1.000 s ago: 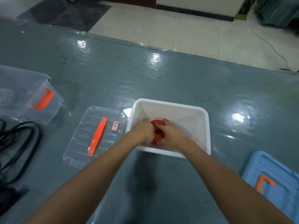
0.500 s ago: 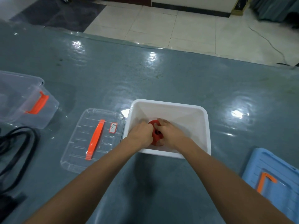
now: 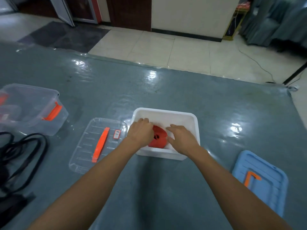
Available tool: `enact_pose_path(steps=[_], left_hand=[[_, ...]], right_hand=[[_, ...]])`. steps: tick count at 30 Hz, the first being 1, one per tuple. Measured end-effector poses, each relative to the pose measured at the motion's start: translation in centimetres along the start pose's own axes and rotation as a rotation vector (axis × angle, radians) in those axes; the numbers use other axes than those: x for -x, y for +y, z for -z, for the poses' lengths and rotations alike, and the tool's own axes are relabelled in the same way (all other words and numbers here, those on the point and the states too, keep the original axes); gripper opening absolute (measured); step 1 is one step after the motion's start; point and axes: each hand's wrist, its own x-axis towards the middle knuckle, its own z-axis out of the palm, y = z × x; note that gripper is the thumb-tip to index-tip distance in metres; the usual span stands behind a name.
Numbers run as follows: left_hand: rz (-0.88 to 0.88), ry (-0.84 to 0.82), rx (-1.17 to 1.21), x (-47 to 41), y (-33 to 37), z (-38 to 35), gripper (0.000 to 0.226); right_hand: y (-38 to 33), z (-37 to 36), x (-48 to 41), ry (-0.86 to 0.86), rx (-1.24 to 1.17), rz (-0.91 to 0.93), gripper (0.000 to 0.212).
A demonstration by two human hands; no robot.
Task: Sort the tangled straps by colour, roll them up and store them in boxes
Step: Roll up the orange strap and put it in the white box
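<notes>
A rolled red strap (image 3: 158, 136) lies inside the white box (image 3: 191, 120) in the middle of the grey table. My left hand (image 3: 141, 131) sits palm down over the roll's left edge, its fingers loosely bent and pointing to the box's far wall. At the roll's right side, my right hand (image 3: 181, 138) has relaxed, spread fingers and its thumb is near the strap. Neither hand plainly grips the roll. A tangle of black straps (image 3: 21, 155) lies at the left edge of the table.
A clear lid (image 3: 86, 156) with an orange handle lies just left of the white box. A clear box (image 3: 31, 110) with orange latches stands at the far left. A blue lid (image 3: 265, 188) lies at the lower right. The table's far edge meets tiled floor.
Both hands were closed round the red roll in the box. Now they have parted, the right hand drawn off to the right with fingers spread, and more of the roll shows.
</notes>
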Motion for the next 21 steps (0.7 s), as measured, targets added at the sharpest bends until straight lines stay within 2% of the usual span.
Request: enact_pose_path(steps=[5, 9, 13, 21], left_hand=[[-0.056, 0.053, 0.072, 7.4, 1.1, 0.8, 0.031], [-0.015, 0.054, 0.158, 13.4, 1.0, 0.1, 0.036], [0.051, 0.009, 0.167, 18.5, -1.4, -0.5, 0.039], [0.189, -0.01, 0.207, 27.4, -10.3, -1.6, 0.041]], right_hand=[[-1.8, 1.3, 6.5, 0.135, -0.042, 0.1, 0.037], [-4.8, 0.5, 10.0, 0.184, -0.144, 0.195, 0.032], [-8.6, -1.7, 12.3, 0.166, -0.181, 0.243, 0.032], [-18.5, -7.4, 13.7, 0.014, -0.088, 0.339, 0.042]])
